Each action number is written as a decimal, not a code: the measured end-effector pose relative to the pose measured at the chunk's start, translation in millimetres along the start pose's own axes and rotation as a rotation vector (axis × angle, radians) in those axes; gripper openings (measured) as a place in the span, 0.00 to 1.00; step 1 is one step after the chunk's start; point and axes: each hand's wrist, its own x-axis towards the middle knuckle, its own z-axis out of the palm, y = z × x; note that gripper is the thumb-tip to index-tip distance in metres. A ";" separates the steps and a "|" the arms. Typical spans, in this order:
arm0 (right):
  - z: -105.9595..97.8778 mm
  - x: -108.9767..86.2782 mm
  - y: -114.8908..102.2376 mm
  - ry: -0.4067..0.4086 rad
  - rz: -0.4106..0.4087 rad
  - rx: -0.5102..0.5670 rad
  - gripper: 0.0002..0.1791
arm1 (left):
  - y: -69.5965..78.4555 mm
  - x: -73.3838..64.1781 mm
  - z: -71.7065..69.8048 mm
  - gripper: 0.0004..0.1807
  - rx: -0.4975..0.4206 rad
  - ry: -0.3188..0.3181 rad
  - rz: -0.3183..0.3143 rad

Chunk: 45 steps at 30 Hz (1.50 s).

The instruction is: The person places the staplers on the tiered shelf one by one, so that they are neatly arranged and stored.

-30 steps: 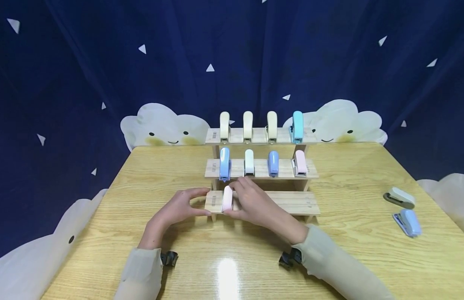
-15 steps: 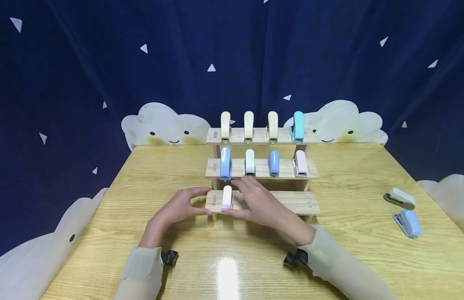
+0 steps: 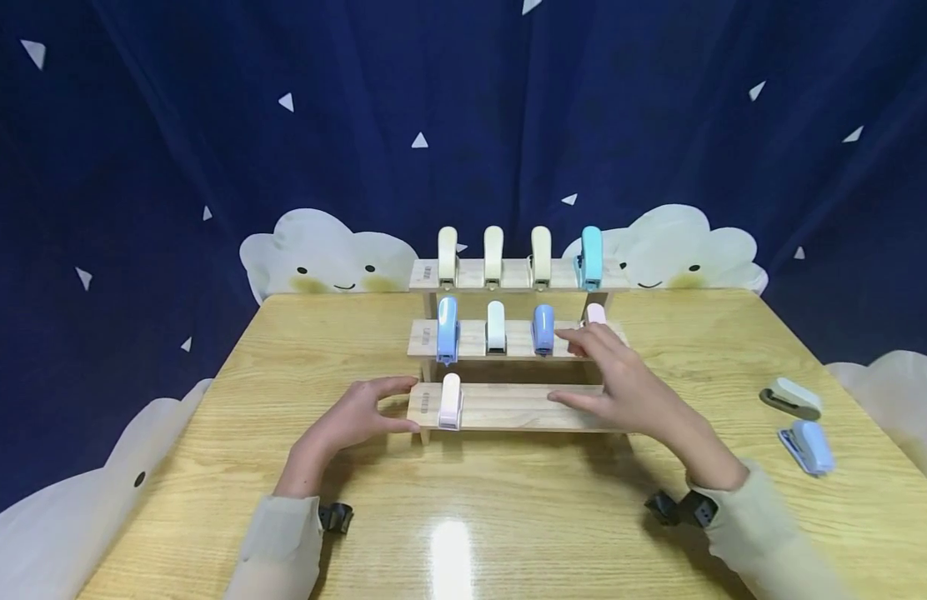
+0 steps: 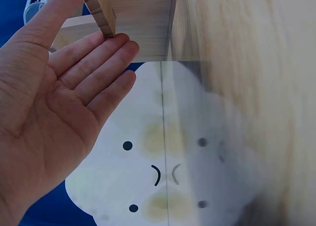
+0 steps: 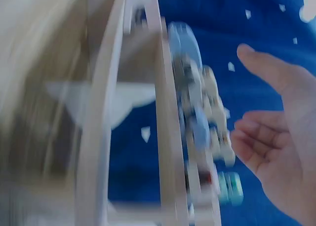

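A pale pinkish-white stapler (image 3: 450, 402) stands at the left end of the bottom step of a wooden three-step rack (image 3: 523, 408). My left hand (image 3: 362, 412) is at that step's left end, thumb and fingers spread; in the left wrist view its straight fingers (image 4: 106, 72) lie right at the board's end. Nothing is in my right hand (image 3: 624, 387), held over the right part of the rack with thumb and fingers apart. It partly hides a pink stapler (image 3: 595, 313) on the middle step. The right wrist view is blurred.
The middle step also bears a blue stapler (image 3: 448, 329), a white one and a periwinkle one (image 3: 543, 329). Three cream staplers and a turquoise stapler (image 3: 591, 257) line the top. On the table's right lie a grey-and-white stapler (image 3: 792, 398) and a light blue stapler (image 3: 809, 447).
My right hand has let go of the pinkish-white stapler and moved right along the rack. That stapler stays on the bottom step. The left hand has kept its place.
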 end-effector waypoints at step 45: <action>-127.5 -229.9 132.9 -0.187 0.619 -0.259 0.39 | -0.3 -0.3 3.9 0.42 -0.002 -0.002 -0.035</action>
